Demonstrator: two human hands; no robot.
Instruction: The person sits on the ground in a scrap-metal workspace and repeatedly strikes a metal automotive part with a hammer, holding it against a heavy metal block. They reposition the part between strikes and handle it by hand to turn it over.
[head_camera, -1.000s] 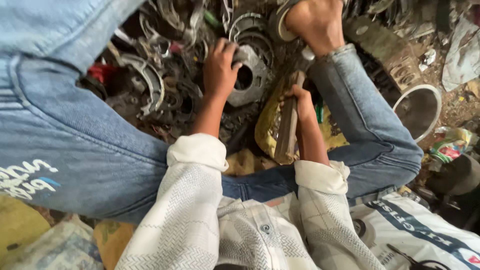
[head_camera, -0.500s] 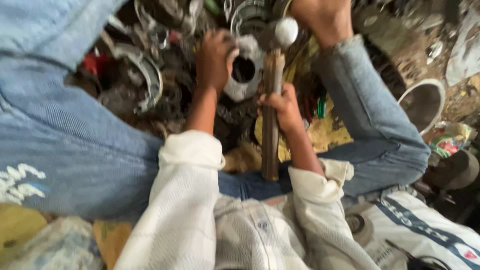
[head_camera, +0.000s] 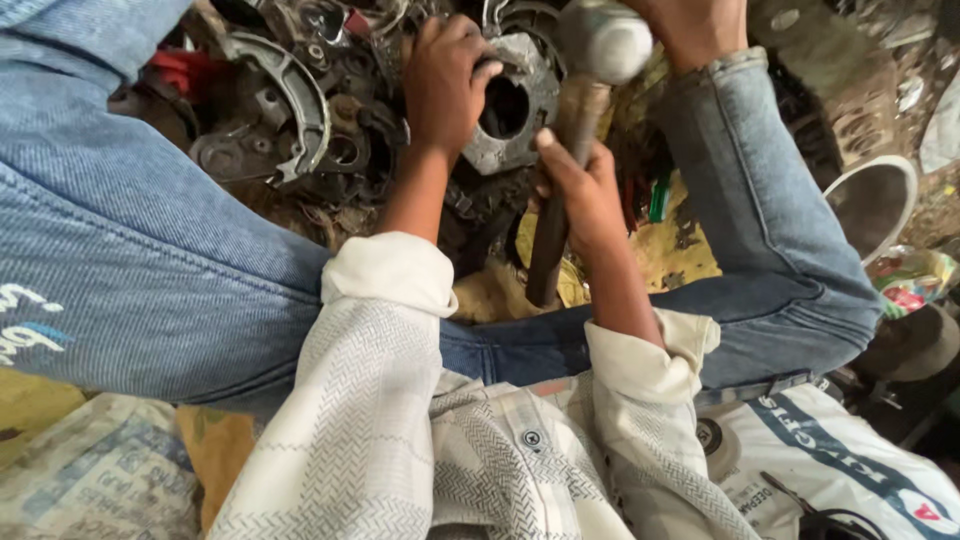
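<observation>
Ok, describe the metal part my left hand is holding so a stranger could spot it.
Look between the two denim-clad knees at the heap of dark scrap metal. The left hand grips a pale grey metal plate there; unlike its rusty neighbours, it has one large round hole.

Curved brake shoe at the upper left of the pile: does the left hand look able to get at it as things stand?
Probably yes. The brake shoe lies uncovered on top of the scrap, just beside the left hand, with nothing between them, though that hand is gripping the round metal plate and would have to let go.

1 hammer (head_camera: 585, 110), 1 metal ring plate (head_camera: 520, 105) (holed), 2 hands (head_camera: 445, 85)
</observation>
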